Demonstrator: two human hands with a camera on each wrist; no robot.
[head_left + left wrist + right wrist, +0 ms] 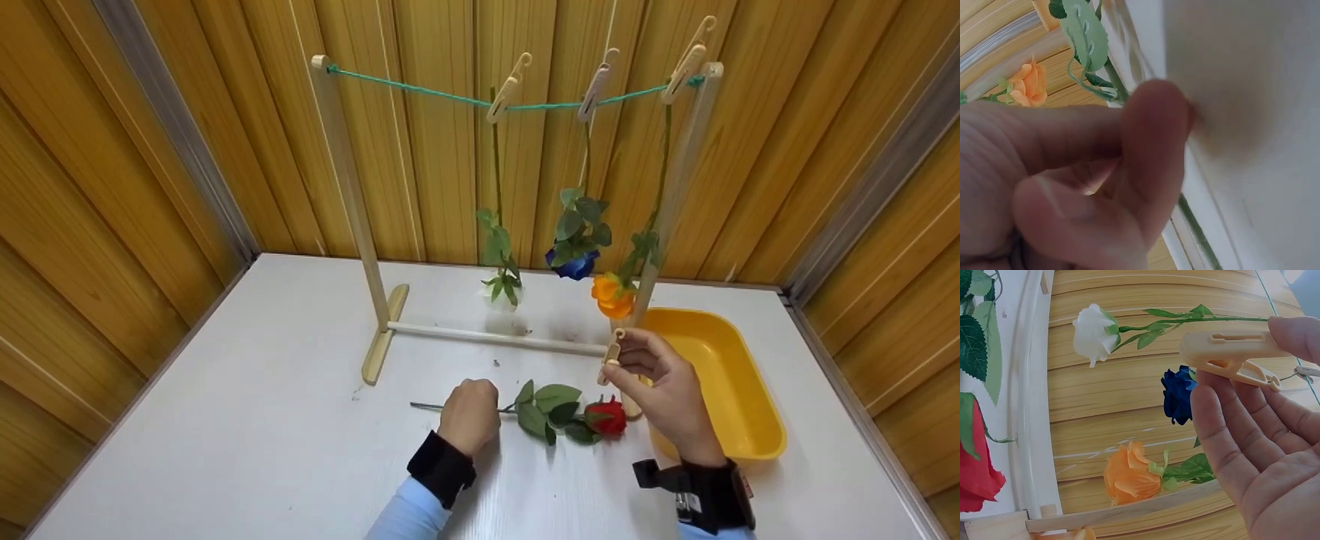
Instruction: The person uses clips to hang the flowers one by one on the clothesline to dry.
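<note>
A red rose [607,418] with green leaves lies along the white table, its bloom to the right. My left hand [470,414] pinches its stem [1199,233] close over the tabletop, curled fingers hiding part of it. In my right hand [667,386] a beige clothespin [1230,351] is held between thumb and fingers, above the red bloom in the head view. Upside down from a green cord [420,88] hang a white rose [1095,334], a blue rose [572,262] and an orange rose [613,295], each by a clothespin.
The cord runs between two posts of a wooden stand [349,180], joined low down by a white crossbar [480,337]. A yellow basin [772,427] sits at the right, beside the stand's foot. Wood-look panels [435,187] close off the back and sides.
</note>
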